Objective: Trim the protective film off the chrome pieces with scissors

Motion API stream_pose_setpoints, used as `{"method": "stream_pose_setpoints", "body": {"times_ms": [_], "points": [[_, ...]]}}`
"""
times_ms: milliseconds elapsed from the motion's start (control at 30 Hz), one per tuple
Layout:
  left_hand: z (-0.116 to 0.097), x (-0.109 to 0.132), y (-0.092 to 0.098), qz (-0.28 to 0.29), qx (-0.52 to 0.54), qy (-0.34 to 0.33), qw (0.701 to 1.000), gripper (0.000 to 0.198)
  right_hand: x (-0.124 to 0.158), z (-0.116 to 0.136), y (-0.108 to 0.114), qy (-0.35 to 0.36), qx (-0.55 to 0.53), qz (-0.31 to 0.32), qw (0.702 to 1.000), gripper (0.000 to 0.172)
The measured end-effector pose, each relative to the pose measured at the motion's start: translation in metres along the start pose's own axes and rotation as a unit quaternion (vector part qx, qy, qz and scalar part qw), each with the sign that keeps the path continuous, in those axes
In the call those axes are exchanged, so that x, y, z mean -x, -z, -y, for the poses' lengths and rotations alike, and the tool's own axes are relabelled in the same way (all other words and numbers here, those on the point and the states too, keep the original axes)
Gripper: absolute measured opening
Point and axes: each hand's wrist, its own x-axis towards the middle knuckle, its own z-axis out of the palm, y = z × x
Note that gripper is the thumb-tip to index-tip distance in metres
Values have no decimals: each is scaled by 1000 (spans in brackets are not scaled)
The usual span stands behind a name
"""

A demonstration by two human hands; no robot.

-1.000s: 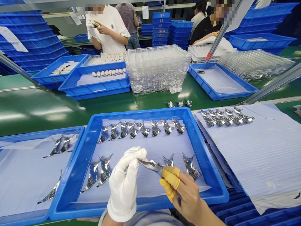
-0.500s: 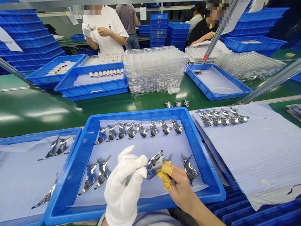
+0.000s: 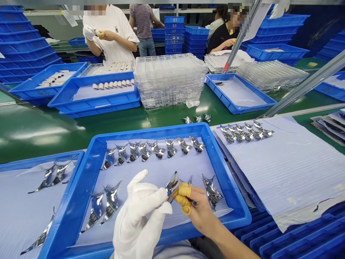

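Over the front of a blue tray (image 3: 91, 151), a shiny chrome part (image 3: 172, 183) is held up between both hands. My left hand (image 3: 142, 212), in a white glove, pinches its left edge with thumb and forefinger. Yellow finger covers are on my right hand (image 3: 192, 205), whose fingertips grip the part's lower right side. Eight similar chrome pieces (image 3: 157, 149) form a row at the back of the paper-lined tray. Two more (image 3: 111, 201) lie front left, one (image 3: 212, 192) lies front right, and another is partly hidden behind my right hand.
Left is another blue tray (image 3: 78, 158) with chrome pieces. Several pieces lie on papered sheets (image 3: 285, 158) at right. Clear plastic trays (image 3: 169, 82) stand stacked behind, and a metal post (image 3: 304, 84) slants at right. Across the green table, a person (image 3: 110, 36) handles a part.
The held part has tilted, showing a narrower face, and both hands are still on it. The whole view has shifted, so the trays appear further left.
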Motion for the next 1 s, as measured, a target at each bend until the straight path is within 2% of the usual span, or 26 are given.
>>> {"method": "stream_pose_setpoints", "body": {"times_ms": [33, 100, 200, 300, 400, 500, 633, 700, 833, 933, 1000], "points": [[2, 0, -1, -21, 2, 23, 1000, 21, 0, 3, 1, 6, 2, 4, 1000, 30], [7, 0, -2, -63, 3, 114, 991, 18, 0, 11, 2, 20, 7, 18, 1000, 26], [13, 0, -2, -103, 20, 264, 959, 16, 0, 21, 3, 33, 24, 34, 999, 22], [16, -1, 0, -108, 54, 307, 944, 18, -1, 24, 3, 28, 46, 39, 998, 23], [16, -2, 3, -93, 65, 313, 943, 20, 0, 22, 3, 29, 77, 32, 996, 20], [17, -2, 2, -68, 44, 302, 950, 23, 4, 17, 3, 69, 159, 11, 985, 26], [17, -4, 0, -22, -51, 211, 976, 9, 10, 10, 3, 150, 260, 5, 954, 37], [17, -6, 0, -4, -80, 182, 980, 9, 12, 7, 3, 171, 274, 18, 946, 40], [16, -5, 4, 8, -63, 164, 985, 26, 12, 2, 6, 189, 276, 27, 942, 42], [16, -2, 4, 11, -25, 158, 987, 30, 11, 2, 8, 194, 268, 6, 944, 46], [14, -2, 3, 11, -22, 128, 991, 31, 9, 2, 8, 193, 268, -15, 944, 47]]}}
